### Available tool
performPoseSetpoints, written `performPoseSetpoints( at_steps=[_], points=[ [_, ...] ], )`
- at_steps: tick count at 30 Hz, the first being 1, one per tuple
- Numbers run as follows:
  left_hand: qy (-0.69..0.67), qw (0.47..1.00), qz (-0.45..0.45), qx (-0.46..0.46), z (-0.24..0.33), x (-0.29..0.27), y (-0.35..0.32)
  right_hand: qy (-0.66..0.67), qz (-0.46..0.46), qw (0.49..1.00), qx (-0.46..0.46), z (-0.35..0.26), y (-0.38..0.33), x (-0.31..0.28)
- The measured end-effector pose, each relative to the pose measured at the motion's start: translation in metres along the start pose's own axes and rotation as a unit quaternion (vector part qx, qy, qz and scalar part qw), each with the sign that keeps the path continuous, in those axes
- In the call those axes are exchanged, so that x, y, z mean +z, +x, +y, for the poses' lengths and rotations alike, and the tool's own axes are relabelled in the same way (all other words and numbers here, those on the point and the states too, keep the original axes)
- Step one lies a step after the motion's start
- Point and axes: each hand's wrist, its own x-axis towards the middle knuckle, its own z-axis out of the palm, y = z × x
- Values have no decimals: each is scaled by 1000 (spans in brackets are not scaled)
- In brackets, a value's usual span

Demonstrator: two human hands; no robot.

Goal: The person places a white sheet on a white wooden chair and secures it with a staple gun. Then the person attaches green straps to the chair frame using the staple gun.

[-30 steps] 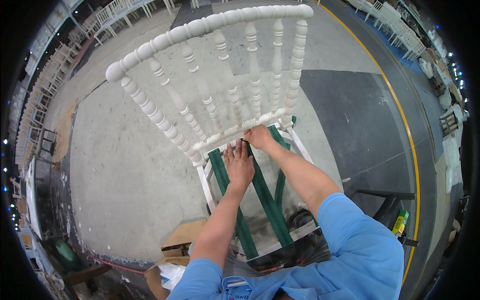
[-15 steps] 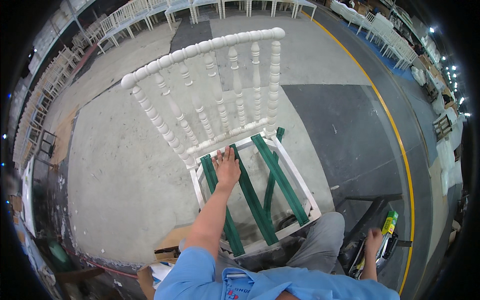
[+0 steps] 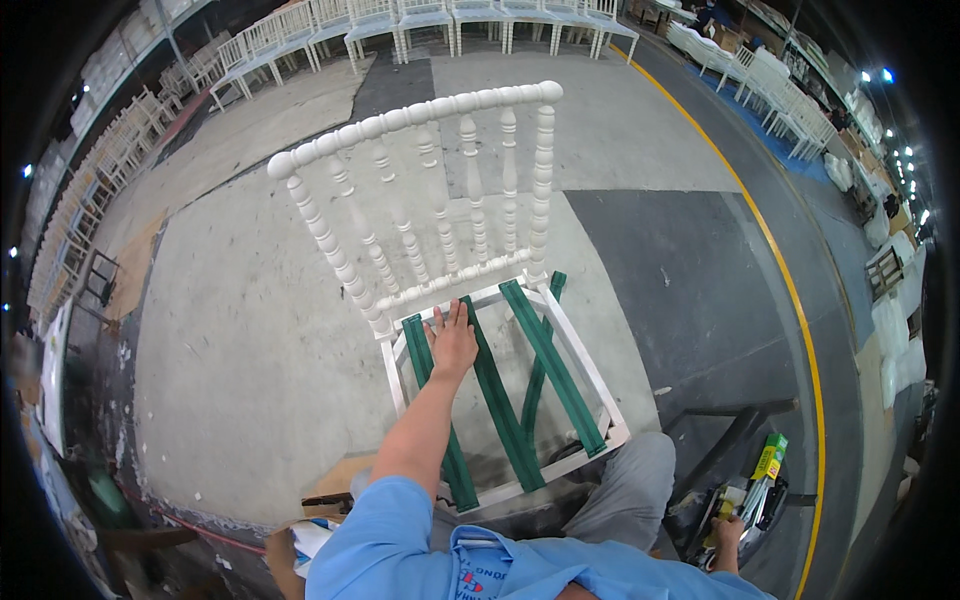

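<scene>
A white chair frame (image 3: pixel 602 390) with a turned-spindle backrest (image 3: pixel 415 115) stands in front of me, its seat side toward my lap. Three green webbing straps (image 3: pixel 500 400) run across the seat frame from back to front; another green strap (image 3: pixel 537 385) slants beneath them. My left hand (image 3: pixel 453 345) lies by the back rail with its fingers apart, touching the middle strap's far end. At the lower right, my right hand (image 3: pixel 729 532) is down in a holder of tools (image 3: pixel 755 505), fingers curled. What it grips, if anything, is too small to make out.
A green and yellow box (image 3: pixel 770 455) sticks up from the tools, beside a dark bar-like stand (image 3: pixel 735 435). An open cardboard box (image 3: pixel 285 560) is at my lower left. Rows of white chairs (image 3: pixel 400 22) line the far side. A yellow floor line (image 3: pixel 800 290) runs along the right.
My right hand has moved down from beside the green and yellow box into the tools. My left hand stays on the seat's back edge. The view has shifted slightly.
</scene>
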Motion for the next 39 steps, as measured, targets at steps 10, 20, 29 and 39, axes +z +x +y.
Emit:
performPoseSetpoints(
  at_steps=[10, 20, 29, 39],
  points=[
    [4, 1000, 0, -4, -9, 0, -3, 135, -35, 978, -157, -68, -42, 0],
    [-36, 999, 4, -4, -17, 8, 0, 238, -403, 845, -260, -351, -142, 40],
    [-51, 998, 17, -16, -24, 15, -3, 180, -546, 768, -281, -507, -254, 271],
    [-82, 996, 17, -7, -30, 20, -3, 159, -465, 783, -381, -523, -268, 362]
  ],
)
